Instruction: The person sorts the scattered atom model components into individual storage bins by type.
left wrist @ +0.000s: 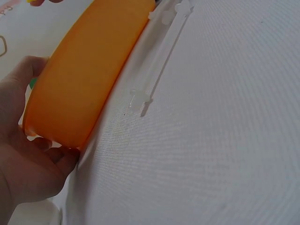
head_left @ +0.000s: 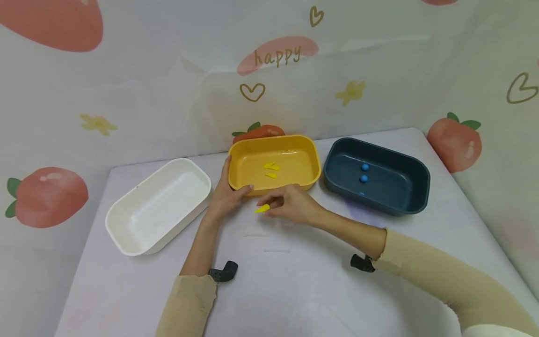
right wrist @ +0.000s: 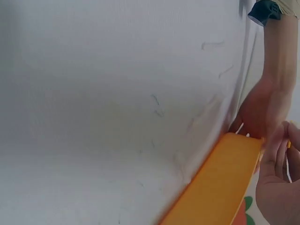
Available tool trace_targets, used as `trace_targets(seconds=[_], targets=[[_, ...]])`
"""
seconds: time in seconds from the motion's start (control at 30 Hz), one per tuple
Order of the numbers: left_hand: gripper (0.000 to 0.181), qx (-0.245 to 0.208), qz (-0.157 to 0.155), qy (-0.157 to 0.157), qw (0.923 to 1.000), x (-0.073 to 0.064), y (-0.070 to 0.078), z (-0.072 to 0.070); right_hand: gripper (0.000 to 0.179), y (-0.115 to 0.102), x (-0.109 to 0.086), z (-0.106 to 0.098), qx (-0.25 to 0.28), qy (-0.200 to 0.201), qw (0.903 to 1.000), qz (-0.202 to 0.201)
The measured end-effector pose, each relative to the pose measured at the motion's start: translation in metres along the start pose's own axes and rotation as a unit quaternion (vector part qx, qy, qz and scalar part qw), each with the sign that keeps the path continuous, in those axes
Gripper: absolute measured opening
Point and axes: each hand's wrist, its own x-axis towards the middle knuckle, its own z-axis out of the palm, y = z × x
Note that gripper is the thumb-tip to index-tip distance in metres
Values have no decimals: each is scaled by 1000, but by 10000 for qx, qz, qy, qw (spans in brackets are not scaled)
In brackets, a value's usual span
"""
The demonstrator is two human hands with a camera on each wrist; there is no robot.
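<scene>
My left hand [head_left: 225, 195] grips the left end of a yellow plastic tub [head_left: 294, 164], thumb along its front rim. In the left wrist view that hand [left wrist: 35, 171] curls round the tub's orange-looking wall [left wrist: 89, 70]. Just in front of the tub, my right hand [head_left: 294, 204] pinches a small, bright yellow tapered piece [head_left: 263, 208] between thumb and fingers. Only a sliver of this piece [right wrist: 289, 144] shows in the right wrist view. Several similar yellow pieces [head_left: 271, 175] lie on the tub's floor.
To the left stands a white tub [head_left: 157, 210]. On the right, a dark blue tub [head_left: 396, 180] holds small blue balls [head_left: 364, 179]. Thin clear sticks [head_left: 276, 251] lie on the white cloth before the hands. A printed curtain [head_left: 189, 103] hangs behind the table.
</scene>
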Motion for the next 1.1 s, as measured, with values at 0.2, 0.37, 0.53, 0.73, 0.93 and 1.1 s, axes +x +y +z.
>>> trace_targets(seconds=[0.2, 0.37, 0.53, 0.73, 0.93, 1.1], targets=[[107, 53, -98, -8, 9999, -1, 2, 0, 23, -6, 1, -12, 284, 179, 9994, 109], [106, 39, -41, -12, 10000, 1, 2, -1, 25, -9, 6, -25, 344, 423, 9985, 111], [106, 42, 35, -5, 10000, 0, 0, -1, 24, -8, 11, -36, 318, 605, 9975, 165], [106, 1, -60, 19, 10000, -4, -4, 0, 23, -3, 20, -46, 402, 791, 9956, 315], [104, 56, -106, 90, 9999, -3, -2, 0, 25, 5, 32, -56, 24, 1106, 9910, 748], [104, 48, -55, 25, 10000, -1, 0, 0, 25, 13, 41, -64, 14, 1169, 9892, 889]])
